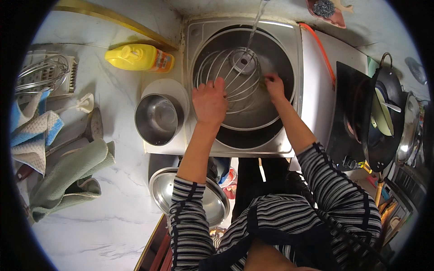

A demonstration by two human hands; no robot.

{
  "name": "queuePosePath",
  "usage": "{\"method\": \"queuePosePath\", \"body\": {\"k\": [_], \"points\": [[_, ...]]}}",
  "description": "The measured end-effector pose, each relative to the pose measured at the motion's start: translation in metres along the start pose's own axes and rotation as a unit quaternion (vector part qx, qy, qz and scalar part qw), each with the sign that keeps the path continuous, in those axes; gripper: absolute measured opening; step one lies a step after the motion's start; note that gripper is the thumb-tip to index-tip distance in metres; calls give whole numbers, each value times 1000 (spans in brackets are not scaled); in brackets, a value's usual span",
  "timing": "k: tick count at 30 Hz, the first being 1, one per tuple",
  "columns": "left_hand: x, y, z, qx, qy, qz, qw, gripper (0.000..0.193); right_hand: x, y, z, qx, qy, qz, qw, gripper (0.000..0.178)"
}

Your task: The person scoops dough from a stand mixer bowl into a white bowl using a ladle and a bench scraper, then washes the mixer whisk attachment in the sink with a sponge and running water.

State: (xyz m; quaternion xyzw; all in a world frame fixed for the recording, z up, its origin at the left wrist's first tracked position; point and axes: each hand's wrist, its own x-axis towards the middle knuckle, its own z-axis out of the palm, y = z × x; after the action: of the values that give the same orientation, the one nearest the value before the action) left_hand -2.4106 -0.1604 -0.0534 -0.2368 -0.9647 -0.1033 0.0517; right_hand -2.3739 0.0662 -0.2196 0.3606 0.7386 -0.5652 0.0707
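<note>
A large wire balloon whisk (244,60), with a round hub, lies tilted in a wide metal bowl (266,125) inside the steel sink (289,31). Tap water (257,23) runs down onto the hub. My left hand (210,101) is closed around the whisk's wires on their left side. At the right of the wires, my right hand (275,88) has its fingers pinched together. Something small and greenish shows by those fingertips, too little of it to name. Cloudy water in the bowl partly hides its bottom.
Left of the sink stand a small steel pot (159,119) and a yellow bottle (135,58). Farther left lie another whisk (43,74) and cloths (72,180). To the right are a black wok (386,122) and a red hose (323,54). A steel basin (214,203) sits below the counter.
</note>
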Motion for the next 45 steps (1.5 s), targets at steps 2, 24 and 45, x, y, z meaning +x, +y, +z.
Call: {"method": "queuePosePath", "body": {"k": [2,24,45], "points": [[3,-1,1,22,26,18,999,16,13,1,10,-250,101,-214,939,38],[-10,22,4,-79,6,-105,991,18,-89,-58,0,406,-257,115,870,46],[-6,2,-11,-4,-77,-70,995,47,87,-44,-17,84,-336,39,937,44]]}}
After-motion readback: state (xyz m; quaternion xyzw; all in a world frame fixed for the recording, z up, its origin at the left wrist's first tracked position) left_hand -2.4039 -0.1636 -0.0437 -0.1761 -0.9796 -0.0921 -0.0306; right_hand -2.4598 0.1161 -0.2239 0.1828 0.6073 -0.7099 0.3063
